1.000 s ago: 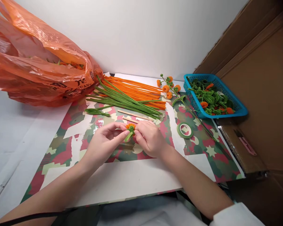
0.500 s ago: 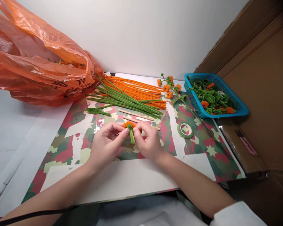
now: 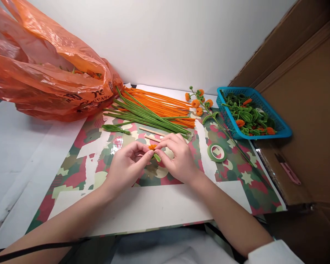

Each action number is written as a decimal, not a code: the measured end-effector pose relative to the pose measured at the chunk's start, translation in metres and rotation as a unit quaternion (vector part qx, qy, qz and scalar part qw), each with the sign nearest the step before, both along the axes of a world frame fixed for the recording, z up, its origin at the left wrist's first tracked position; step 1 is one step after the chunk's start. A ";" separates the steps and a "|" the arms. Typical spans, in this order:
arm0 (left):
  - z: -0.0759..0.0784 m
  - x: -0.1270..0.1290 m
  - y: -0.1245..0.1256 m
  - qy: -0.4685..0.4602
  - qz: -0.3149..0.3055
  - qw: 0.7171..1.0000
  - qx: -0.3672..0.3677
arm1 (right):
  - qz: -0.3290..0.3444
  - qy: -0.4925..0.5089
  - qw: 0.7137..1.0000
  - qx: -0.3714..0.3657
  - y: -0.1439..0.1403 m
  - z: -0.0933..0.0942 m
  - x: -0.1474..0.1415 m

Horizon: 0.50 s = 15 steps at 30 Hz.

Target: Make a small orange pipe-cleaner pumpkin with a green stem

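Between my fingertips is a small orange pipe-cleaner flower (image 3: 152,147) with a short green stem (image 3: 157,157) pointing down toward me. My left hand (image 3: 130,163) pinches it from the left, thumb and forefinger closed on it. From the right, my right hand (image 3: 178,157) grips the same flower with thumb and fingertips; the fingers cover much of the petals. Just beyond the hands lie two thin wooden sticks (image 3: 151,131), one partly hidden by my right hand. A green pipe-cleaner leaf (image 3: 115,129) lies past my left hand.
Green pipe cleaners (image 3: 154,119) lie across orange ones (image 3: 159,101). Behind right rests a finished flower stem (image 3: 222,128), near green tape (image 3: 217,152). A blue basket (image 3: 284,131) holds leaves and flowers. An orange plastic bag (image 3: 57,88) stands left; a pink cutter (image 3: 290,173) lies right.
The flower has turned: its orange petals show less and the stem now slants to the right. My right hand's fingers have shifted up and over the flower.
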<state>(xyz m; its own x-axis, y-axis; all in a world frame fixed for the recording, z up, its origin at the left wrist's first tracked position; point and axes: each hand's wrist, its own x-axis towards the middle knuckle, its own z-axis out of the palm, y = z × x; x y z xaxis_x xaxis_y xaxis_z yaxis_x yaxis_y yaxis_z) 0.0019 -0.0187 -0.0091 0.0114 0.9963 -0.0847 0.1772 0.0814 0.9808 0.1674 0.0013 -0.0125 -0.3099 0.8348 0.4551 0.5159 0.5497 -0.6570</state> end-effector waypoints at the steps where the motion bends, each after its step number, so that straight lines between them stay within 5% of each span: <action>1: 0.000 0.001 -0.001 0.005 0.006 1.000 0.007 | -0.008 0.007 1.000 -0.011 -0.001 -0.001 -0.002; 10: -0.001 0.001 0.002 -0.025 0.004 1.000 0.003 | -0.040 0.117 0.987 -0.103 0.001 0.003 0.000; 15: 0.002 0.001 0.002 -0.043 -0.033 0.998 -0.017 | 0.049 -0.092 0.991 -0.087 0.005 0.012 0.011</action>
<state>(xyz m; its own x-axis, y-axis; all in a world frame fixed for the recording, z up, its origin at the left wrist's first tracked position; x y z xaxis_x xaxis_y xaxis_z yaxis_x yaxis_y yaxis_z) 0.0028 -0.0170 -0.0074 0.0865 0.9897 -0.1143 0.0987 0.1057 0.9895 0.1780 0.0064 -0.0002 -0.4579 0.8575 0.2346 0.5860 0.4896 -0.6457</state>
